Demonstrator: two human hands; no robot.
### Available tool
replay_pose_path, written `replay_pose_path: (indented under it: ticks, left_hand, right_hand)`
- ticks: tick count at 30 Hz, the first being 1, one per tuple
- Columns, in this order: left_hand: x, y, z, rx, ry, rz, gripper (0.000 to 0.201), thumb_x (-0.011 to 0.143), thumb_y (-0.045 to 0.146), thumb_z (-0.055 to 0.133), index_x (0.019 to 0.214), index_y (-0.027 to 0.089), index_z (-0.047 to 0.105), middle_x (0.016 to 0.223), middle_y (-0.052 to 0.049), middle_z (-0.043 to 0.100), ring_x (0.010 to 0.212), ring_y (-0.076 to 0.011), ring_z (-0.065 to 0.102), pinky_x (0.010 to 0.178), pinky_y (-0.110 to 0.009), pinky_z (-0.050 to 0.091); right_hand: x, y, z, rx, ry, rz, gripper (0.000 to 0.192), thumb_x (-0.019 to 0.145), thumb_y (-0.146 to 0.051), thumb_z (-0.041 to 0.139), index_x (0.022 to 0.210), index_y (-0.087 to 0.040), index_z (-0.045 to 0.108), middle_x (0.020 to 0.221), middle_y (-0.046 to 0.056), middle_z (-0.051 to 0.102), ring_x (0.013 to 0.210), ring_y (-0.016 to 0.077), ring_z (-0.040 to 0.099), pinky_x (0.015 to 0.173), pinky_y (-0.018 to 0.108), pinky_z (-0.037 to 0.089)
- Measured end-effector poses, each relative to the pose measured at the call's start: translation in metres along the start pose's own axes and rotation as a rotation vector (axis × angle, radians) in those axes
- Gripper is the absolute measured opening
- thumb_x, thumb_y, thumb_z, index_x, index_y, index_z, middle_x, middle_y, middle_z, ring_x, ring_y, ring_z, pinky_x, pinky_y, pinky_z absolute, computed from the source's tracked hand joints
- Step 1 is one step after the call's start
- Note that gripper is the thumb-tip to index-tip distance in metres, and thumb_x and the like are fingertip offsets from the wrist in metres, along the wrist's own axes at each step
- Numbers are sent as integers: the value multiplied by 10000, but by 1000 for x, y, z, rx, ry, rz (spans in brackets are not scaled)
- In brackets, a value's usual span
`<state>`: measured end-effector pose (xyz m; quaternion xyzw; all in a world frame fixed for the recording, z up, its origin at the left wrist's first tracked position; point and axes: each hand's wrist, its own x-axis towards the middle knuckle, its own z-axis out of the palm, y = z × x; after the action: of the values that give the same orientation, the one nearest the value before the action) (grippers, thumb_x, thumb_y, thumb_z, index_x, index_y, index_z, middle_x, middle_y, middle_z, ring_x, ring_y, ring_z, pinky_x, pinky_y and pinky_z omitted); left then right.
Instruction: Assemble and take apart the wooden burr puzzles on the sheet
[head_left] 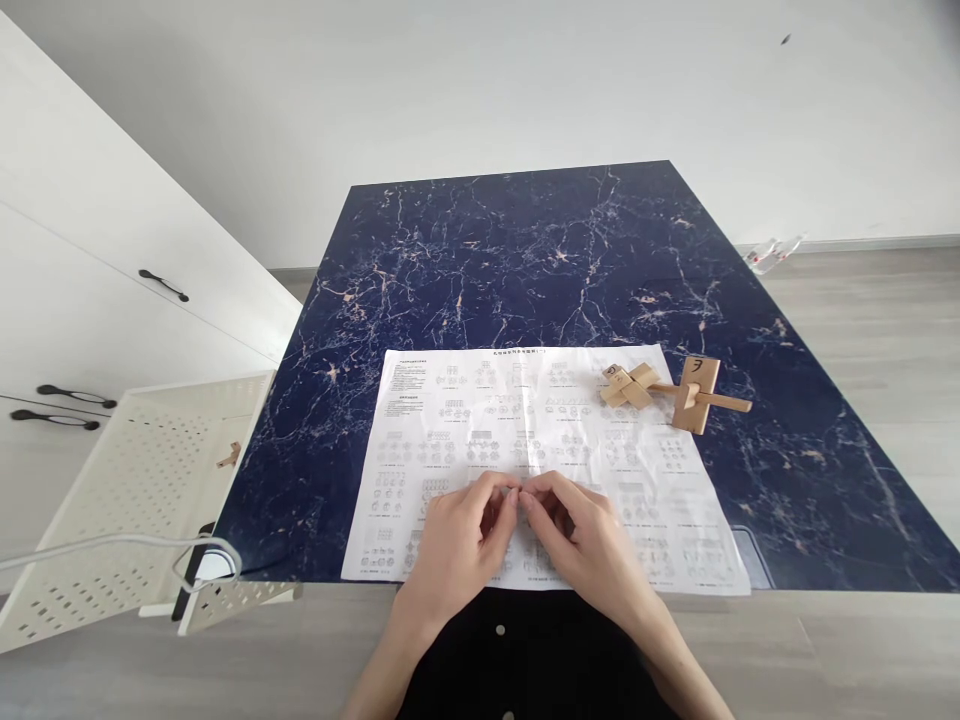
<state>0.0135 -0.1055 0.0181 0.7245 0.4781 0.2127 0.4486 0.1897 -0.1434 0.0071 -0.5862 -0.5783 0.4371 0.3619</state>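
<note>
Head view: hands [523, 530] together on instruction sheet [450, 420]; wooden puzzle [671, 390] well apart.

My left hand [457, 545] and right hand [585, 545] rest on a white instruction sheet [547, 440] printed with small diagrams, my curled fingertips meeting at its near middle. Whether I pinch anything between them is hidden. The sheet lies flat, slightly creased, on the near part of the dark marble table [525, 260].
</note>
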Motion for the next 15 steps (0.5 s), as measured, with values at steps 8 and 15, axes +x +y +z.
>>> replay_pose_path:
  ticks: [8, 15]
  left_hand:
    - [-1, -2, 1, 3, -4, -4, 231, 1128, 374, 514, 1169, 233, 692, 743, 49, 681, 591, -123, 607, 580, -258, 466]
    - [-1, -2, 1, 3, -2, -1, 238, 1127, 375, 510, 1158, 229, 696, 740, 43, 683, 590, -128, 608, 573, -258, 464]
  right_hand:
    - [0, 1, 1, -3, 6, -6, 234, 1109, -357, 525, 1011, -227, 693, 771, -2, 695, 605, 155, 567, 560, 291, 449]
    - [0, 1, 0, -4, 3, -2, 232, 1110, -355, 525, 1016, -228, 694, 784, -1, 700, 613, 155, 572, 568, 291, 451]
